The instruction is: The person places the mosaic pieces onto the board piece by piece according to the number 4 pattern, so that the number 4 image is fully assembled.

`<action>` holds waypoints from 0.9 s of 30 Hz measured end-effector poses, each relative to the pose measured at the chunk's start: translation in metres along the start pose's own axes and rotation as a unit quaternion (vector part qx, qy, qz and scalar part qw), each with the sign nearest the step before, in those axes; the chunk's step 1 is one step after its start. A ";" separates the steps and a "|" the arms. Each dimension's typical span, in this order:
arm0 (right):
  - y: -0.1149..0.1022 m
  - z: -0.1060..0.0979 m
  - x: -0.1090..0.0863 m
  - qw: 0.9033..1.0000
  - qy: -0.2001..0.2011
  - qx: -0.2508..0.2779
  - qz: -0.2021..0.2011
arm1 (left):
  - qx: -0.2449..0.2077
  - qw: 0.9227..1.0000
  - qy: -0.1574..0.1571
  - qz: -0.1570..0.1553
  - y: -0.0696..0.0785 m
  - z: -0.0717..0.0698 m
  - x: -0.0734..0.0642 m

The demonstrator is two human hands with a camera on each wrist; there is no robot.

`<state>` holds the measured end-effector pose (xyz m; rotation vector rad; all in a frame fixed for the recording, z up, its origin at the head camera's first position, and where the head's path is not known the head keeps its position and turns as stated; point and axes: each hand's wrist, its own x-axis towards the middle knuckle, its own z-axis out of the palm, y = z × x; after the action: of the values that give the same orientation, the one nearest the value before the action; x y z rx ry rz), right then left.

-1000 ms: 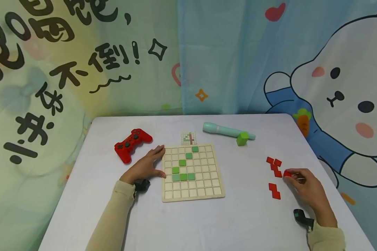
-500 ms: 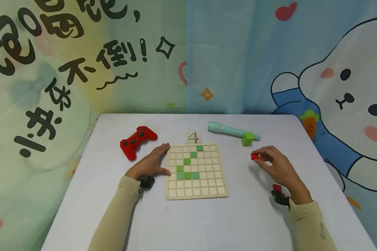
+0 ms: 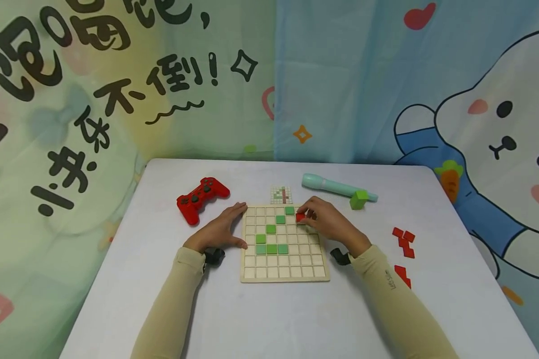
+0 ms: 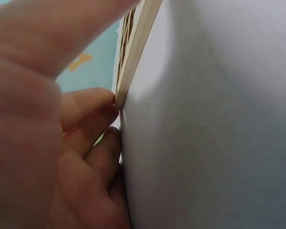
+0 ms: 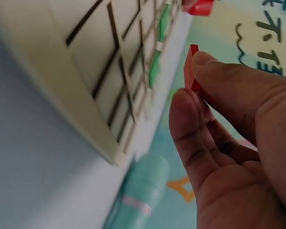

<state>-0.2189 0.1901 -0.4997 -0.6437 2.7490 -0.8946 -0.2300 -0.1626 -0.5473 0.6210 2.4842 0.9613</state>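
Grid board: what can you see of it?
The grid board is pale, wood-like and squarish, with a plain border around rows of light cells. It lies flat on the white table. Seven green tiles show in it: four diagonally, three in a row just below. The left hand touches its left edge; the right hand holds a red tile over its far right part.

A red tile [image 3: 300,217] — pinched by fingers [image 5: 185,117] — hovers above a pale gridded board [image 3: 285,272] bearing green tiles [image 3: 271,249].
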 end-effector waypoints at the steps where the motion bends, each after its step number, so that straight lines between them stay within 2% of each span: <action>1: 0.001 0.003 0.005 1.000 -0.008 0.001 0.000 | 0.000 1.000 -0.001 0.003 0.000 0.000 0.001; 7: 0.006 0.016 0.018 0.999 -0.041 0.010 0.015 | 0.000 1.000 -0.012 0.019 -0.002 0.003 0.007; 13: 0.002 0.021 0.024 0.999 -0.047 -0.005 0.009 | 0.006 1.000 -0.012 0.017 -0.002 0.004 0.008; 17: -0.002 0.024 0.028 0.999 -0.048 -0.016 0.019 | 0.004 1.000 -0.010 0.012 -0.002 0.004 0.005; 23: -0.004 0.022 0.037 0.998 -0.054 -0.014 0.025 | 0.004 1.000 0.002 0.014 -0.001 0.002 0.002; 27: -0.007 0.016 0.030 0.998 -0.046 -0.007 0.035 | 0.003 1.000 0.003 0.014 0.001 0.001 0.002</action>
<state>-0.2379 0.1632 -0.5097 -0.5737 2.6806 -0.8095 -0.2306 -0.1607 -0.5474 0.6571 2.4915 0.9675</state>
